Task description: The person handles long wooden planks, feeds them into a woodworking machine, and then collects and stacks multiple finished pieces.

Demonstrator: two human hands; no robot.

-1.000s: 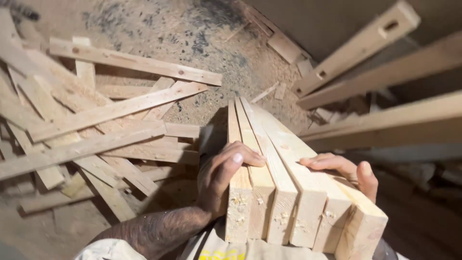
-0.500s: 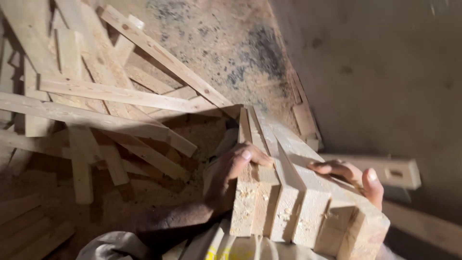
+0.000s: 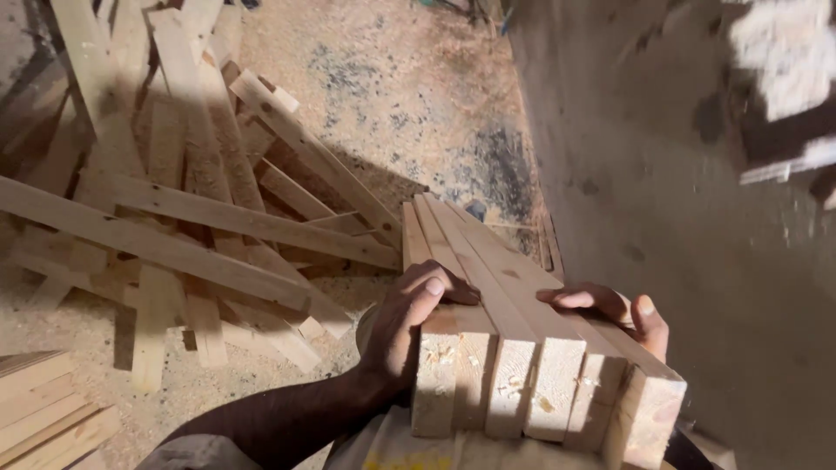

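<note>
Both hands' grip (image 3: 522,313) around wooden slats (image 3: 514,365)

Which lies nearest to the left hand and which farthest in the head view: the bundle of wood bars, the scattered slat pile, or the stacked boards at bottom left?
1. Bundle of wood bars: gripped by the left hand.
2. Scattered slat pile: on the floor, ahead-left.
3. Stacked boards: bottom-left corner, farthest.

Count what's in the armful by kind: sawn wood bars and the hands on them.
Sawn wood bars carried side by side, cut ends toward the camera: 6
Hands gripping the bundle: 2, left hand on the left side, right hand over the top right
Total: 8
</note>
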